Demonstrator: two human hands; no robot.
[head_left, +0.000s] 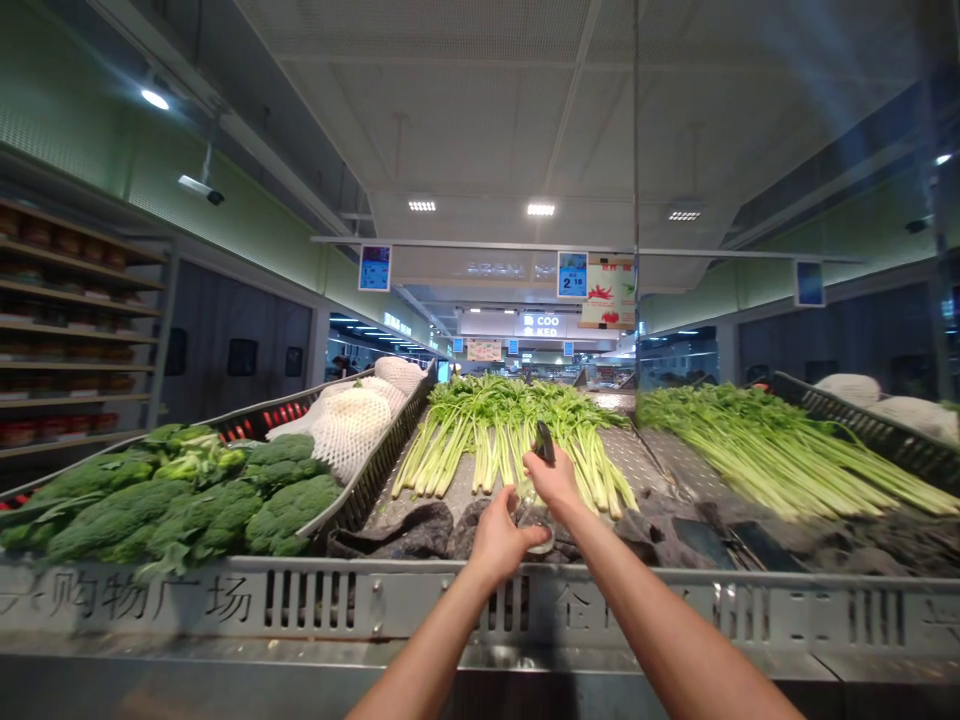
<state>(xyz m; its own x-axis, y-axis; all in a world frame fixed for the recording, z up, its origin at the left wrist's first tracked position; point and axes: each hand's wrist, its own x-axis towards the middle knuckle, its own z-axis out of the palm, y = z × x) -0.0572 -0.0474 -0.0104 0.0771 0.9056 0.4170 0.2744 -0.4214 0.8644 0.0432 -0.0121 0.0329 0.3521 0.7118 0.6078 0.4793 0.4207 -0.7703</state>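
Observation:
Over the front of the display, both of my hands are on a clear bottle [527, 500] with a black top that looks like a spray head [544, 441]. My left hand [501, 535] is wrapped around the lower body, thumb across it near the base. Higher up, my right hand [553, 478] is closed around the neck, just under the black top. Most of the bottle is covered by my fingers. Right behind it lies a row of celery [469, 440], leaves toward the back and pale stalks toward me, on a perforated metal shelf [480, 492].
Broccoli [150, 505] and net-wrapped white vegetables [352, 425] fill dark crates at left. Dark crumpled cloth [405, 533] lies along the front behind a grey slatted rail [322, 595]. A mirror panel [750, 330] at right reflects the celery. Price signs [572, 275] hang overhead.

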